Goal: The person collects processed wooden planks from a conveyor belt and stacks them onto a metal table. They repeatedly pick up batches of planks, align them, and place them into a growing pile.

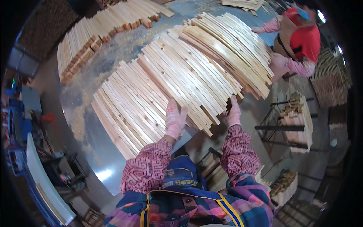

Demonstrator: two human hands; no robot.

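Apparently to keep them bunched, the left hand [175, 118], open with thumb apart, and the right hand [233, 112], its hold unclear, flank the lower ends of wooden strips [189, 72] mid-frame on the table [94, 145].

Glossy grey tabletop [90, 149], sawdust [78, 119] scattered over surface; broad row of pale wooden strips [181, 72], side by side; stacked strips [100, 30], far left; few boards [242, 3], far edge.
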